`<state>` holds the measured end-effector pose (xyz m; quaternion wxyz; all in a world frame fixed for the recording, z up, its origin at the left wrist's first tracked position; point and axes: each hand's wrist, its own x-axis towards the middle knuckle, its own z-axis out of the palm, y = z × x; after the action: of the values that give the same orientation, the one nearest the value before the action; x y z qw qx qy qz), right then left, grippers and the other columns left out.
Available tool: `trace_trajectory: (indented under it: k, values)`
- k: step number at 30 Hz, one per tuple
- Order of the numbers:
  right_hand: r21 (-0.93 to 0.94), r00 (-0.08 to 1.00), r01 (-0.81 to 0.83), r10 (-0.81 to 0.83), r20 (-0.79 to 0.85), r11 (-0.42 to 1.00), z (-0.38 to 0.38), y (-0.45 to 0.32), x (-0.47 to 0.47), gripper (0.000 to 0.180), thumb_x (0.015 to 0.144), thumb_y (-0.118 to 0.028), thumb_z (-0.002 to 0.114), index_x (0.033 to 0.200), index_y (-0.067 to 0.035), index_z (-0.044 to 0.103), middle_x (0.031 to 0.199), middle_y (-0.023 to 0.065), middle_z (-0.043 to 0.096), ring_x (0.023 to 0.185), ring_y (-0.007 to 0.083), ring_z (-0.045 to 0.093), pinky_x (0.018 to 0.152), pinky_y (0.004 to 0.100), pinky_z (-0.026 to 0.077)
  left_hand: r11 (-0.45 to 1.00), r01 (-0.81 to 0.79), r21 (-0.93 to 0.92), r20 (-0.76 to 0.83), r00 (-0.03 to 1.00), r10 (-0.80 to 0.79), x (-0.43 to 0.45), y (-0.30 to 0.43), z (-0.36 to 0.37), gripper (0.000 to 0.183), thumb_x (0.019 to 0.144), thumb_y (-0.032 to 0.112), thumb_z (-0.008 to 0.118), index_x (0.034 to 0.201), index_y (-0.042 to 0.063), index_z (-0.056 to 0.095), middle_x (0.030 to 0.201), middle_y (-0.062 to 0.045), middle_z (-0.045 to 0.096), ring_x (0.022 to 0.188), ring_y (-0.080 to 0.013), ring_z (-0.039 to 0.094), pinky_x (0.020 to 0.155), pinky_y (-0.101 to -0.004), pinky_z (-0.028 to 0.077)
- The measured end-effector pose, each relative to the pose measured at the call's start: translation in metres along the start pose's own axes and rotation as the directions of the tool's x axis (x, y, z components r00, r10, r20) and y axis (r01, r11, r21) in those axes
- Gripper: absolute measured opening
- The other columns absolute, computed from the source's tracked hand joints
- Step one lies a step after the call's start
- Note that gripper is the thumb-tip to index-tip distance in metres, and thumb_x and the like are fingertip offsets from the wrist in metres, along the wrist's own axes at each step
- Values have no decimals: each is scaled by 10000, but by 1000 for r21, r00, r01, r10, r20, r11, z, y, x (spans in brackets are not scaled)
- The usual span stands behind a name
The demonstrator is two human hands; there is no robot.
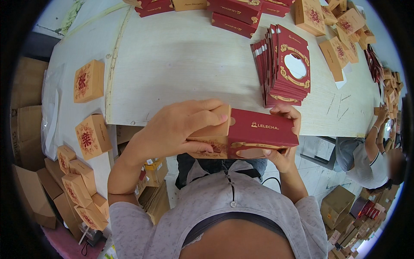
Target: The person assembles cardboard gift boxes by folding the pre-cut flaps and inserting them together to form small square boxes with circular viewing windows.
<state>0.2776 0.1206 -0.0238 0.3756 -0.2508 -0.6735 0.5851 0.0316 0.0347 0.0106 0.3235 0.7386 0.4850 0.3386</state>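
My left hand (184, 129) grips a tan cardboard box (212, 129) with a red printed pattern. The box's right end sits at or inside the open left end of a red cardboard sleeve (258, 124) with an oval cut-out. Around the sleeve's right end my right hand (286, 139) is closed, its thumb by the cut-out and its fingers at the top right edge. Both pieces are held in front of my body, at the table's near edge. Just beyond my right hand lies a stack of flat red sleeves (294, 61).
Tan boxes (89, 81) stand along the table's left side, with more boxes (310, 17) heaped at the back right. Red boxed sleeves (234, 24) line the far edge. Open cartons (35, 194) are at the left. Another person (368, 162) works at the far right.
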Motion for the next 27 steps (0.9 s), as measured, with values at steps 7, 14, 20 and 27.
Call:
trace_trajectory:
  k: [7,14,20,27]
  values:
    - [-11,999,38,-37,18,999,-1,-1,3,779,619,-308,787,1178,-8,336,1081,92,385,978,163,422,858,293,367,1000,-24,15,-1,1000,24,-4,-3,1,678,614,196,787,1209,142,466,1216,-172,513,969,-344,565,793,-364,463]
    - [194,981,-194,196,10,962,-4,-15,11,654,645,-208,724,1156,-29,358,1049,96,458,992,162,486,860,291,396,976,54,-211,-149,985,-86,-5,-4,-3,589,601,123,787,1128,103,522,1211,-97,529,1005,-266,554,853,-319,441]
    - [137,985,-166,158,64,977,-7,-17,14,599,674,-166,709,1145,-35,364,1075,88,446,1003,153,474,857,290,397,949,95,-301,-131,981,-140,-7,-12,-12,634,574,118,811,1145,104,534,1215,-118,531,1046,-241,548,872,-310,436]
    - [34,991,-83,79,110,996,-4,-22,24,683,685,-183,718,1223,-28,328,1096,106,427,1047,174,438,889,310,372,953,63,-298,-74,993,-89,-10,-19,-18,644,576,139,826,1146,94,530,1241,-157,510,1064,-244,542,880,-318,427]
